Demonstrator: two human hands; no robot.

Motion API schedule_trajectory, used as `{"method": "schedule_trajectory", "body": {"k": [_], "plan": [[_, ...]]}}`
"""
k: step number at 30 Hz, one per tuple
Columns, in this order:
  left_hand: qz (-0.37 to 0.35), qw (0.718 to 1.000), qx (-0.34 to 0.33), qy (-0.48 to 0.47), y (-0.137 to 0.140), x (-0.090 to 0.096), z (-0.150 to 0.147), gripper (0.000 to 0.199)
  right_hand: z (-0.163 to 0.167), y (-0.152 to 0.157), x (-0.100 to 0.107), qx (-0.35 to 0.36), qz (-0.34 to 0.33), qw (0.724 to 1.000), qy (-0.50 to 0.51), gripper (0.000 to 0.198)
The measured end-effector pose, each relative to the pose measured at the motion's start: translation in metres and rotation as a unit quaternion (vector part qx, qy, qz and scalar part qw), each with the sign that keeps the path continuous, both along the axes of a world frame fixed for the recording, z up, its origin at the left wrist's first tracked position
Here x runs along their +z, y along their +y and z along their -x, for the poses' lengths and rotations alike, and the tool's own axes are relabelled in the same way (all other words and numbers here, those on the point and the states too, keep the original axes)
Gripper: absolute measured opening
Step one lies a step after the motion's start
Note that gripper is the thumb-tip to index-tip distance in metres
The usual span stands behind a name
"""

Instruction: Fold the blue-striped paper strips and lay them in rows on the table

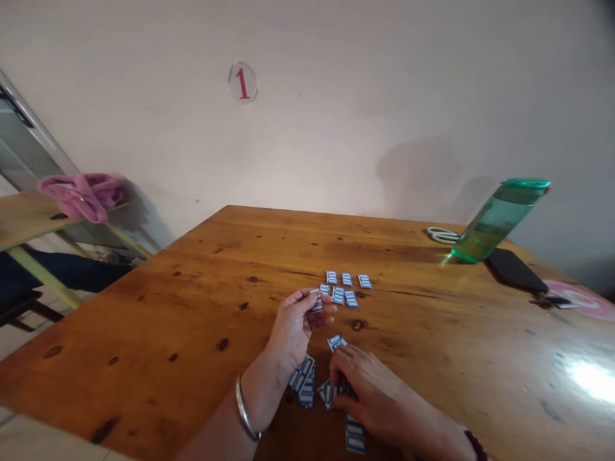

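Observation:
My left hand [301,323] is raised over the table, thumb and fingers pinched on a small blue-and-white label card [316,299]. Lower and to the right, my right hand [368,384] reaches palm down with curled fingers among loose blue-and-white cards [355,435]; its fingertips are partly hidden, so what they grip is unclear. More loose cards [304,383] lie overlapping beside my left wrist, and one [336,342] shows above my right knuckles. Farther off, several small stacks of the same cards [346,279] sit in two short rows, partly covered by my left fingers.
The wooden table [192,275] runs up to a white wall. At right stand a green bottle [497,221], a white coiled cable [439,235], a black phone-like slab [516,269] and a pink round mat [583,299]. A pink cloth [84,192] lies on another table at left.

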State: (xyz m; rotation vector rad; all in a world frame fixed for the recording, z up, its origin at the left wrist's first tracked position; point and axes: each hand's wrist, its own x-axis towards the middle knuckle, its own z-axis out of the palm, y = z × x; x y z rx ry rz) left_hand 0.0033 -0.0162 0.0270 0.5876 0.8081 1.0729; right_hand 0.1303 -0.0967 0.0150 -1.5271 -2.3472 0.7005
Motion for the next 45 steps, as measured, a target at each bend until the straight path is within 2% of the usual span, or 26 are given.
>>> {"method": "schedule_trajectory", "body": {"k": [4,7,9,11,14,16,18,22,27,34,45], "plan": [[-0.008,1.0,-0.008,-0.008,0.0,-0.003,-0.001,0.007,-0.003,0.003,-0.001,-0.03,0.03,0.994,0.104,0.016],[0.004,1.0,-0.012,-0.013,0.0,-0.006,-0.003,0.008,-0.012,0.01,-0.001,-0.085,0.069,0.961,0.254,0.009],[0.014,1.0,-0.014,-0.016,-0.001,-0.008,-0.005,0.011,-0.019,0.014,-0.003,-0.145,0.097,0.911,0.373,0.011],[0.022,0.999,-0.021,-0.025,-0.003,-0.008,-0.008,0.015,-0.025,0.017,-0.005,-0.199,0.127,0.847,0.476,0.018],[0.029,0.998,-0.053,-0.034,-0.007,-0.008,-0.011,0.017,-0.028,0.02,-0.01,-0.241,0.165,0.761,0.579,0.022],[0.022,0.996,-0.081,-0.032,-0.009,-0.009,-0.013,0.011,-0.029,0.021,-0.012,-0.243,0.175,0.723,0.622,0.022],[0.016,0.995,-0.101,-0.022,-0.011,-0.011,-0.015,0.01,-0.03,0.021,-0.012,-0.244,0.169,0.707,0.642,0.02],[0.007,0.993,-0.118,0.022,-0.014,-0.014,-0.018,0.008,-0.031,0.022,-0.011,-0.254,0.154,0.705,0.645,0.02],[-0.026,0.991,-0.117,0.064,-0.016,-0.018,-0.021,0.006,-0.028,0.022,-0.009,-0.281,0.112,0.733,0.61,0.023],[-0.046,0.99,-0.11,0.078,-0.016,-0.021,-0.021,0.011,-0.024,0.023,0.0,-0.284,0.071,0.772,0.564,0.028],[-0.047,0.989,-0.095,0.099,-0.016,-0.02,-0.023,0.016,-0.023,0.024,-0.002,-0.277,0.061,0.785,0.551,0.028]]}}
